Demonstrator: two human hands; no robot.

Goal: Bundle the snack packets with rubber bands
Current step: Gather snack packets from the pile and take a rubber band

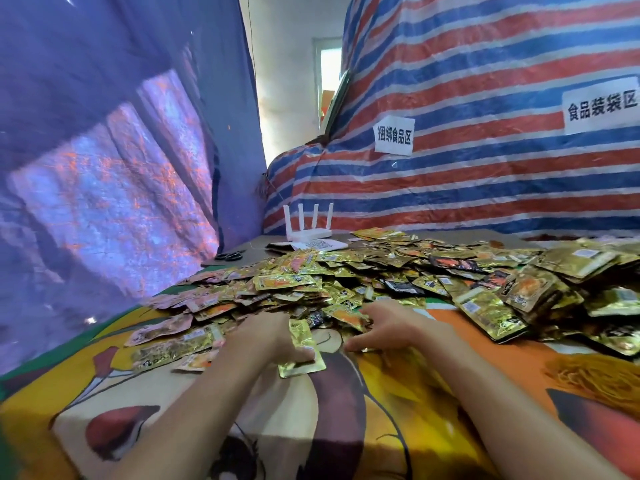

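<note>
Fingers (304, 355) of my left hand (270, 336) pinch 1 shiny, crinkled gold packet (300, 336); right hand (391, 327) curls at the gold-and-black pile (381, 271), whether gripping I cannot tell.

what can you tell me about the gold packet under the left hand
The gold packet is a flat, shiny foil-like pouch, rectangular, with dark print too blurred to read. It lies lengthwise, pointing away from the person, on the printed cloth just in front of the pile of packets. The left hand has its fingers across its middle. Whether they pinch it or only press it is unclear. Its near edge looks thick, so it may be more than one packet.
</note>
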